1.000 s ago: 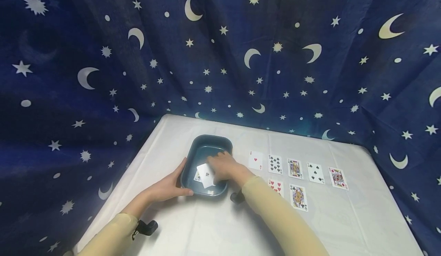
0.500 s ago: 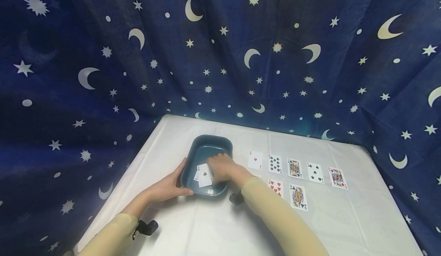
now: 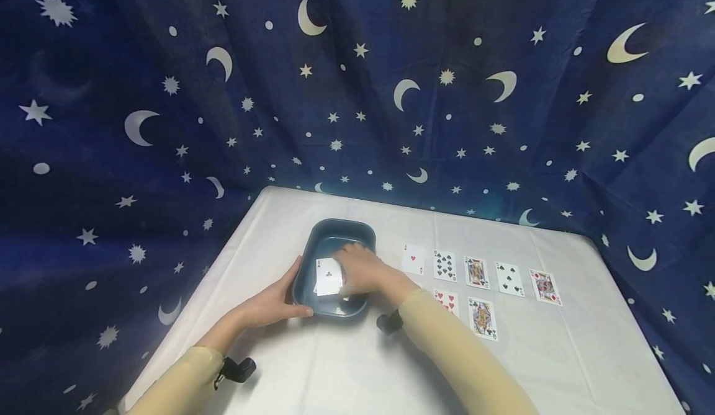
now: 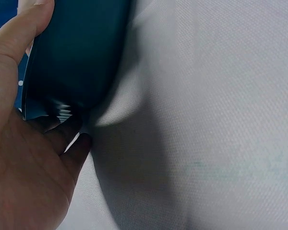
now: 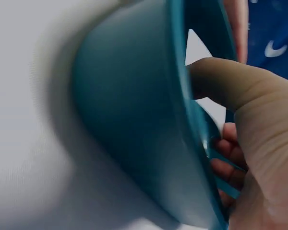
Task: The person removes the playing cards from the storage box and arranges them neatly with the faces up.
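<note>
A dark teal plastic bin (image 3: 341,227) stands on the white-covered table. My left hand (image 3: 270,303) grips its left side and near corner, thumb along the near rim. In the left wrist view, this left hand (image 4: 29,143) has its fingers against the bin wall (image 4: 81,52). Inside the bin, my right hand (image 3: 363,270) pinches a playing card, the ace of clubs (image 3: 329,275), by its right side. At least one other card edge shows under the ace. The right wrist view shows the thumb (image 5: 221,81) and curled fingers behind the bin's rim.
Face-up cards lie in rows right of the bin: the ace of hearts (image 3: 413,259), a ten of spades (image 3: 444,266), several more including a five of spades (image 3: 511,278), and a black queen (image 3: 483,319). My right forearm (image 3: 458,353) covers part of the lower row. A starry curtain hangs behind.
The ace of clubs has shifted left and slightly up in the bin, and turned straighter, now covering most of the card beneath. My right hand moved slightly; the left hand stayed on the bin.
</note>
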A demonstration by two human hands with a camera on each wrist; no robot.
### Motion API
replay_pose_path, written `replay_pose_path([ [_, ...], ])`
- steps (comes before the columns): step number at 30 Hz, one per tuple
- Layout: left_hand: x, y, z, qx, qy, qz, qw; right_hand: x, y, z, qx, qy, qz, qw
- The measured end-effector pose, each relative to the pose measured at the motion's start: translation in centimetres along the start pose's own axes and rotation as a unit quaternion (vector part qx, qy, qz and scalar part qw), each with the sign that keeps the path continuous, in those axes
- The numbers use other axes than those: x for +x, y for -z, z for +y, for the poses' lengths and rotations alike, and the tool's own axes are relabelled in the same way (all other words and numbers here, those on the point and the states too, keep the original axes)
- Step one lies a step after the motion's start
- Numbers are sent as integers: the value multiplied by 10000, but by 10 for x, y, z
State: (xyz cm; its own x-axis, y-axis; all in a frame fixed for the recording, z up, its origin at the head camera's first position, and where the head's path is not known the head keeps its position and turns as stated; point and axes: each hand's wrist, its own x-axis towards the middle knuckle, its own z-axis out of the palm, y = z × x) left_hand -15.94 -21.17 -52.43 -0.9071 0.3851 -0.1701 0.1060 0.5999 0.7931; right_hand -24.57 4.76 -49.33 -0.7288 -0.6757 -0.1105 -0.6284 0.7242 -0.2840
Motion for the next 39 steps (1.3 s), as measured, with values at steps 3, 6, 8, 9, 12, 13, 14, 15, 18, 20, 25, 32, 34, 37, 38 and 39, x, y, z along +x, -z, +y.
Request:
replay_pose_path([
  [3,0,0,0,-7,-26,-4,10000,-14,11,7,359,-18,192,9992],
  [6,0,0,1,-34,-21,7,10000,-36,25,23,537,-144,410,9976],
  [8,0,0,2,-27,-13,18,10000,-53,35,38,593,-248,580,9962],
  [9,0,0,2,-26,-10,21,10000,-62,39,46,611,-334,672,9953],
  [12,-1,0,3,2,18,21,10000,-92,52,71,680,-601,870,9921],
  [13,-1,0,3,13,30,20,10000,-102,55,79,667,-699,914,9911],
  [14,-1,0,3,26,57,20,10000,-112,57,87,662,-813,934,9901],
  [15,-1,0,3,28,79,13,10000,-123,59,94,624,-918,950,9893],
  [18,-1,0,3,47,124,2,9999,-155,60,117,533,-1157,982,9870],
  [20,-1,-1,3,72,117,3,9999,-179,57,134,448,-1283,980,9859],
  [25,0,-2,3,66,3,42,10000,-236,48,171,310,-1650,848,9821],
  [32,-1,-1,3,13,-54,68,10000,-290,27,199,416,-2007,564,9771],
  [34,-1,-1,3,1,-62,76,10000,-302,23,202,542,-2144,477,9741],
  [37,0,-2,3,10,-73,76,9999,-314,19,205,686,-2364,367,9685],
  [38,1,-2,2,21,-73,73,9999,-317,18,206,709,-2400,347,9675],
  [39,1,-2,2,35,-77,75,9999,-320,17,206,728,-2432,325,9667],
])
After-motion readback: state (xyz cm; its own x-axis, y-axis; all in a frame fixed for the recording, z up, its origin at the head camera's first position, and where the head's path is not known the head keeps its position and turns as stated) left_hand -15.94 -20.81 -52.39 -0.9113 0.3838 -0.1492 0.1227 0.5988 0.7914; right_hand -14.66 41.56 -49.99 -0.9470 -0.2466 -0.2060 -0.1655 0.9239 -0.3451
